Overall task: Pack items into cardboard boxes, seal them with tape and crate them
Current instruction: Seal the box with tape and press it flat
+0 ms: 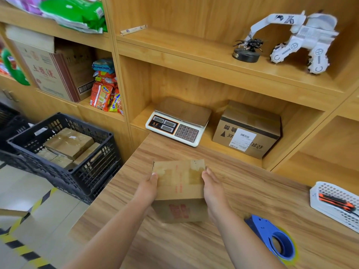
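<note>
A blue tape dispenser lies on the desk by the right forearm. Just beyond, a small cardboard box stands on the desk between both hands. The left hand grips its left edge, thumb on top. The right hand presses flat against its right side, fingers together. Farther left, a black crate holds taped boxes.
</note>
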The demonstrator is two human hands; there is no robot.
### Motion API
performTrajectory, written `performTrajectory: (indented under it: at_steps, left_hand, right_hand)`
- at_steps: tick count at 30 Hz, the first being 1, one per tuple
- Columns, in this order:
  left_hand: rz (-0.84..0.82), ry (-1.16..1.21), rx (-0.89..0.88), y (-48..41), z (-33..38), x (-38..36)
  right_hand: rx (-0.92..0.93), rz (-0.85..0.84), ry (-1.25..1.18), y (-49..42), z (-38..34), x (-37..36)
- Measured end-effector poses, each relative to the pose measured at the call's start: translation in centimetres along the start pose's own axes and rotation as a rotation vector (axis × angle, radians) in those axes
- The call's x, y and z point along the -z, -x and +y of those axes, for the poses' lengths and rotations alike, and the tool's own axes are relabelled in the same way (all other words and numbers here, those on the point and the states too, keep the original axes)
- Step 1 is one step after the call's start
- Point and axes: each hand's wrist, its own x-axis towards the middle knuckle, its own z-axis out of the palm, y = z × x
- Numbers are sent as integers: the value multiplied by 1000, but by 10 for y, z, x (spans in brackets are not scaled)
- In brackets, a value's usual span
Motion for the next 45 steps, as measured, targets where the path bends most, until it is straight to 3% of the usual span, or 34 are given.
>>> performTrajectory:
  at_steps: [4,6,12,15,18,23,30,40,42,45]
  left_hand:
    - [-78,203,196,0,-14,-6]
    - [-75,225,193,3,-19,-7]
    - [135,-324,-266,-2,-10,11]
    - [3,-283,-476,0,3,2]
    - [-70,-254,-431,3,9,-11]
    - [-55,-355,-401,0,4,-8]
    - [-133,-151,-321,5,5,6]
    - [-141,-184,-370,1,6,4]
    - [-137,-202,-366,-1,7,3]
    - [-129,-232,-374,-1,9,0]
  right_hand:
    - [137,-20,108,-2,-4,-3]
    - [164,-42,94,0,-1,-5]
    - [206,-224,16,10,7,-16]
    - [309,-273,176,12,16,-27]
    - [451,-293,377,11,21,-29]
    - [653,-401,745,4,26,-23]
    - [599,-318,986,-18,42,-2]
    - [318,-136,1161,-33,58,47]
    - [385,-99,1222,-26,50,34]
    - [542,-184,1184,-6,36,-4]
